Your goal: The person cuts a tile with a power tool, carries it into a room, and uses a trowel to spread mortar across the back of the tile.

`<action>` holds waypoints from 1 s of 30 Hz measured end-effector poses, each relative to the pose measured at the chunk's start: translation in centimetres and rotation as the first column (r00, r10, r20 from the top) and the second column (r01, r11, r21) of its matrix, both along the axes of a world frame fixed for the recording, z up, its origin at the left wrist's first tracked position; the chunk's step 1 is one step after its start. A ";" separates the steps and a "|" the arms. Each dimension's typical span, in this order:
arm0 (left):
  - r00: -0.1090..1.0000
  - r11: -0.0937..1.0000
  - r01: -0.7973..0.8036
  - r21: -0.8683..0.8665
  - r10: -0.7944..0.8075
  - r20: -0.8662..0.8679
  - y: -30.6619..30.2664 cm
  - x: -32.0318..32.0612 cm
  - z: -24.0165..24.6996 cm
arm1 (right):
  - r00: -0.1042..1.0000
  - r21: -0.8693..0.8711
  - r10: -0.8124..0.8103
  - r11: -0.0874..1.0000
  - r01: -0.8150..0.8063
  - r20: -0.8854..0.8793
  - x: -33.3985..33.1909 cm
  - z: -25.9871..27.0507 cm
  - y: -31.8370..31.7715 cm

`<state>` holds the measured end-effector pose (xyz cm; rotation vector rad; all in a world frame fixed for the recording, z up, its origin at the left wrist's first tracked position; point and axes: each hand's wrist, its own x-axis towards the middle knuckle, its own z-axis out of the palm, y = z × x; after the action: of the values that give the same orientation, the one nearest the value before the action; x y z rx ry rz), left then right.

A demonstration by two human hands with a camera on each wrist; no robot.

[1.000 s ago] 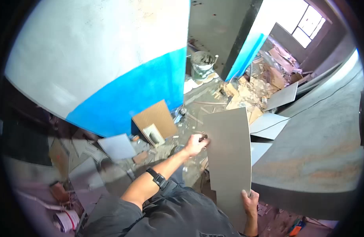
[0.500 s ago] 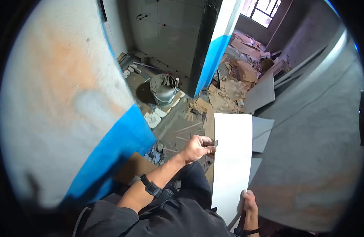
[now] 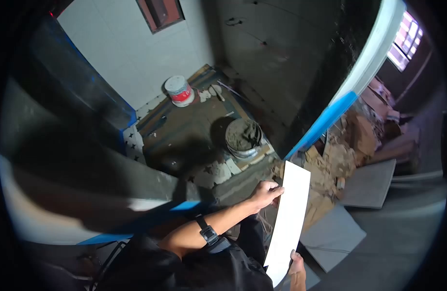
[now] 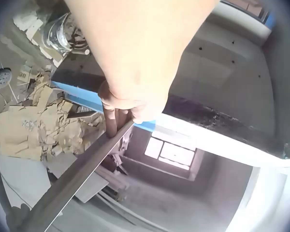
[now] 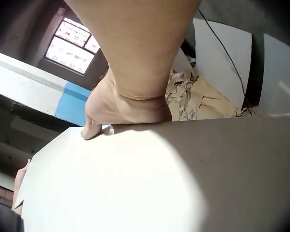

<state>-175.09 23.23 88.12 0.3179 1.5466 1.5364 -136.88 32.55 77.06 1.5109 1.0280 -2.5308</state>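
My left hand (image 3: 266, 196) pinches the left long edge of a long, flat white tile (image 3: 292, 203) near its far end. Lower down on the opposite edge, my right hand (image 3: 296, 266) grips the same tile with the thumb over its face. The tile slants away from my body, bright on its upper face and with a small notch at its near left corner. From the left wrist view the tile (image 4: 82, 174) appears almost edge-on, its end between the fingers. The right wrist view shows its broad face (image 5: 121, 179), half in shadow, with fingers hidden behind it.
A bucket of grey mortar (image 3: 244, 137) stands by the doorway, and a white bucket with a red band (image 3: 179, 91) sits deeper in the tiled room. Torn cardboard (image 3: 325, 169) litters the floor at right. Large tiles (image 3: 369, 184) lean beside a wall. A blue-painted wall edge (image 3: 325, 121) juts ahead.
The view has swung left toward the doorway, bringing the inner room into sight. Both hands keep hold of the tile, which now tilts and shows a narrower, brightly lit face.
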 end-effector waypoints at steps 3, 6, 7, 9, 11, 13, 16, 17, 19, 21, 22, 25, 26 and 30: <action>0.976 0.997 -0.056 0.055 0.043 0.215 0.9 -3.4 1.8 | 1.000 0.017 0.014 1.000 -0.014 -0.008 -4.0 -0.8 4.0; 0.984 0.990 -0.061 0.126 0.038 0.173 1.2 -6.6 2.3 | 0.991 -0.014 0.117 0.993 -0.118 -0.064 -9.9 2.4 7.3; 0.990 0.989 -0.075 0.129 0.059 0.127 1.5 -7.5 1.4 | 0.988 -0.032 0.148 0.988 -0.150 -0.048 -11.3 2.5 8.7; 0.984 0.967 -0.162 0.198 0.142 0.110 1.9 -8.9 2.1 | 0.984 0.006 0.168 0.986 -0.168 -0.057 -14.4 2.6 11.2; 0.967 0.971 -0.182 0.155 0.147 0.209 1.7 -11.2 0.7 | 0.969 0.053 0.237 0.971 -0.234 -0.069 -17.3 0.9 13.9; 0.943 0.969 -0.241 0.059 0.219 0.250 1.2 -13.1 2.4 | 0.945 0.117 0.312 0.947 -0.301 -0.099 -20.8 0.5 16.2; 0.971 0.973 -0.208 0.101 0.193 0.141 0.2 -18.0 2.5 | 0.930 0.143 0.346 0.934 -0.328 -0.126 -28.8 4.0 17.6; 0.974 0.972 -0.209 0.108 0.196 0.117 0.3 -18.0 2.0 | 0.915 0.154 0.371 0.924 -0.349 -0.155 -28.9 3.5 18.8; 0.957 0.951 -0.284 0.120 0.272 0.105 -0.3 -21.4 0.7 | 0.928 0.271 0.371 0.897 -0.348 -0.036 -33.7 2.0 19.8; 0.954 0.948 -0.300 0.110 0.296 0.052 -1.8 -24.5 1.4 | 0.895 0.288 0.423 0.883 -0.372 -0.142 -42.1 0.2 19.8; 0.969 0.964 -0.248 0.090 0.245 0.043 -2.9 -26.4 1.5 | 0.876 0.290 0.449 0.874 -0.389 -0.177 -45.6 -0.4 19.8; 0.913 0.912 -0.401 0.082 0.405 -0.047 -6.4 -31.6 2.6 | 0.824 0.296 0.507 0.852 -0.432 -0.255 -55.4 -2.0 20.5; 0.869 0.867 -0.492 0.080 0.494 -0.007 -8.1 -33.9 4.0 | 0.803 0.299 0.524 0.844 -0.445 -0.284 -59.3 -2.0 20.0; 0.722 0.722 -0.690 0.057 0.691 -0.013 -15.9 -40.9 6.4 | 0.750 0.295 0.574 0.817 -0.496 -0.328 -69.5 -1.8 18.7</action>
<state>-215.99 7.29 94.56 -0.2620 1.7615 2.1490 -206.34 51.27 75.28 0.5526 1.5249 -2.3846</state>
